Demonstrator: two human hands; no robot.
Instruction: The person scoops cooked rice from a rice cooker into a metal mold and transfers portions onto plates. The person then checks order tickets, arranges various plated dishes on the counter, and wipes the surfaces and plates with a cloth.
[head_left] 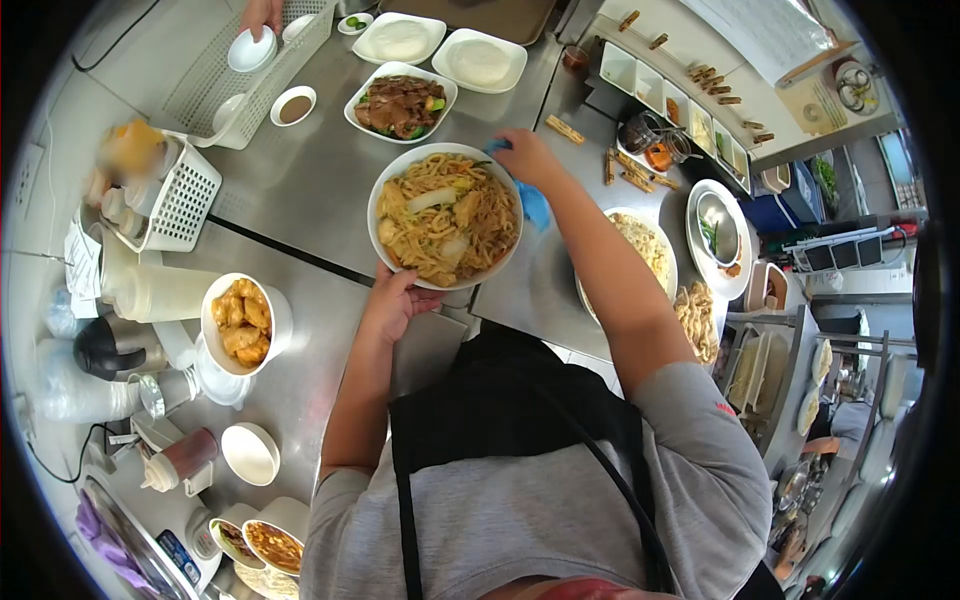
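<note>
A large white bowl (373, 222) full of noodles (440, 215) with cabbage and meat pieces is in front of me over the steel counter. My left hand (398, 302) grips its near rim, thumb at the edge and fingers underneath. At the bowl's far right side, my right hand (525, 158) is closed on a blue cloth (534, 206), which hangs against the bowl's outer wall. Whether those fingers also grip the bowl is hidden. Just beyond the bowl sits a white dish of sliced meat and greens (400, 103).
Two plates of rice (398, 40) and a small sauce bowl (294, 106) stand at the back. Another person's hand (262, 15) holds a white bowl over a basket (290, 75). To the left is a tub of orange chicken-like pieces (242, 322); condiment containers (665, 100) line the right.
</note>
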